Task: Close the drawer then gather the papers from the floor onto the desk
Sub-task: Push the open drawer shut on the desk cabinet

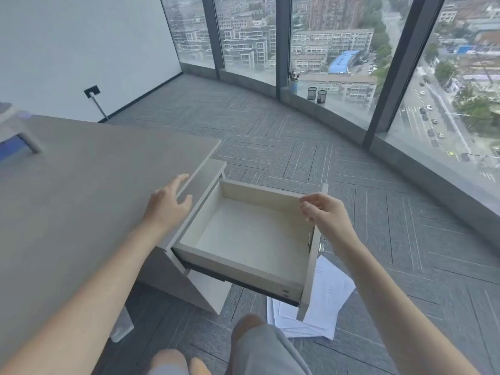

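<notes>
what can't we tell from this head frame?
- Papers: how many sheets; the open drawer covers part of the pile, and the print is too small to read.
- Object at the desk's left edge: blurred and cut off by the frame.
- Right hand: whether its fingers actually touch the drawer front.
- Items on the window ledge: too small.

Smooth, matt grey counter (89,185). Pale wood drawer (243,239), smooth inside. Thin white papers (327,301) on rough grey carpet floor (378,212). Shiny glass windows (332,44). Soft grey cloth shorts (267,353).
</notes>
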{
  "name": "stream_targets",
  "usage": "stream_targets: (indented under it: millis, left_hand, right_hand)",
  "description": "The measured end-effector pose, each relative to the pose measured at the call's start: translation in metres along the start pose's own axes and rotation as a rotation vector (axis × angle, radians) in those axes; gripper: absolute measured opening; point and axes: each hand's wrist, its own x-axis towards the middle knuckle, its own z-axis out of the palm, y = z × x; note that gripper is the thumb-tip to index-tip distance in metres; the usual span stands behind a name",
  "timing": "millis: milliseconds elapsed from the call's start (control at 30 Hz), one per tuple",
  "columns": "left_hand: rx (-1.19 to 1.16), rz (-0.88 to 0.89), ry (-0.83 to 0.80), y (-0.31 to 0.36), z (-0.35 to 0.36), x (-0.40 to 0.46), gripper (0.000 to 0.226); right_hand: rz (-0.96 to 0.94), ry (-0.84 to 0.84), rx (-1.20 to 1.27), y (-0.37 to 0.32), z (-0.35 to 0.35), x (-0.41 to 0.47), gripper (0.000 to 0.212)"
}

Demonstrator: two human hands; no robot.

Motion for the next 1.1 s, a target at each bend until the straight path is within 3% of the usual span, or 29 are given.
stream_targets:
  millis: [67, 167, 267, 333, 567, 833, 967, 1100]
  left_hand:
    - [0.039, -0.006, -0.029, -0.005, 0.003, 0.003, 0.053]
    - [0.080, -0.016, -0.069, -0.017, 0.011, 0.008, 0.056]
    - [0.097, 0.017, -0.083, -0.024, 0.016, 0.014, 0.058]
    - [0.124, 0.040, -0.121, -0.029, 0.016, 0.020, 0.062]
    - [0.178, 0.090, -0.159, -0.041, 0.017, 0.036, 0.063]
    - [0.196, 0.136, -0.178, -0.051, 0.023, 0.042, 0.065]
    - [0.229, 0.163, -0.217, -0.051, 0.022, 0.049, 0.069]
    - [0.232, 0.179, -0.213, -0.055, 0.023, 0.052, 0.071]
  right_hand:
    - [0.025, 0.099, -0.120, 0.005, -0.002, 0.003, 0.015]
    - [0.127, 0.184, -0.294, 0.021, -0.004, 0.008, 0.034]
    - [0.247, 0.133, -0.370, 0.033, -0.005, 0.015, 0.052]
    - [0.297, 0.081, -0.387, 0.037, -0.004, 0.015, 0.051]
    - [0.301, 0.004, -0.334, 0.059, -0.002, 0.011, 0.023]
    - [0.254, -0.030, -0.157, 0.064, 0.001, 0.014, 0.036]
    - [0.353, -0.103, 0.097, 0.070, -0.002, 0.021, 0.048]
    - [0.445, -0.149, 0.091, 0.080, -0.002, 0.024, 0.045]
